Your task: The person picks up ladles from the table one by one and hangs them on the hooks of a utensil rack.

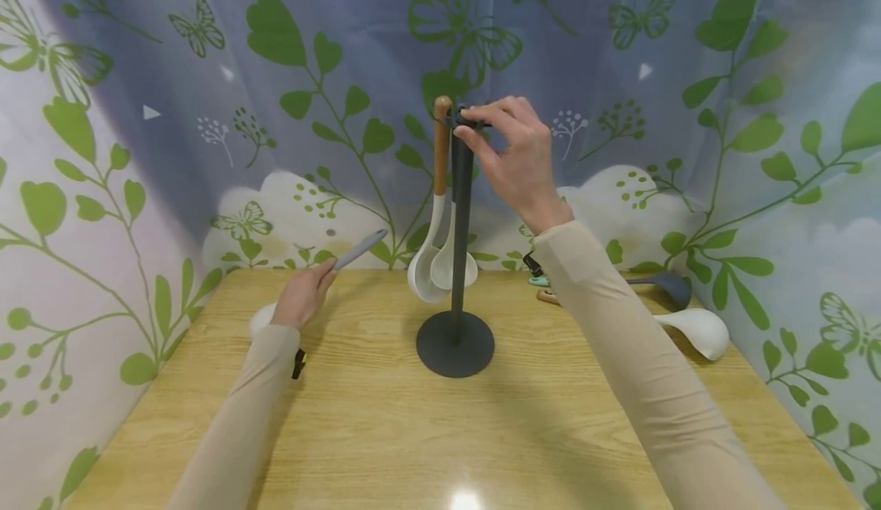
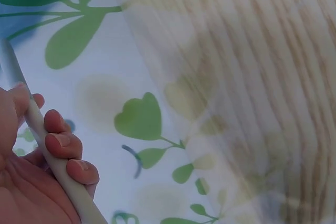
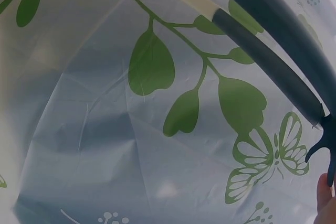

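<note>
My left hand [image 1: 303,300] grips a utensil by its grey handle [image 1: 361,248], left of the stand; its white head [image 1: 261,320] is partly hidden behind the hand. In the left wrist view, the fingers [image 2: 65,145] curl round the pale handle. Centrally stands a dark utensil stand [image 1: 461,219] with a round base. A white ladle with a wooden handle [image 1: 441,151] and a second white-bowled utensil [image 1: 443,269] with a dark handle hang from its left side. My right hand [image 1: 519,147] pinches the hooked top of the stand between thumb and fingers.
Behind my right forearm, more utensils lie at the table's right: a white ladle [image 1: 702,332], a dark-headed one [image 1: 671,288], and a wooden handle end [image 1: 547,296]. A patterned curtain [image 1: 330,74] borders the wooden table [image 1: 385,433] at the back and sides.
</note>
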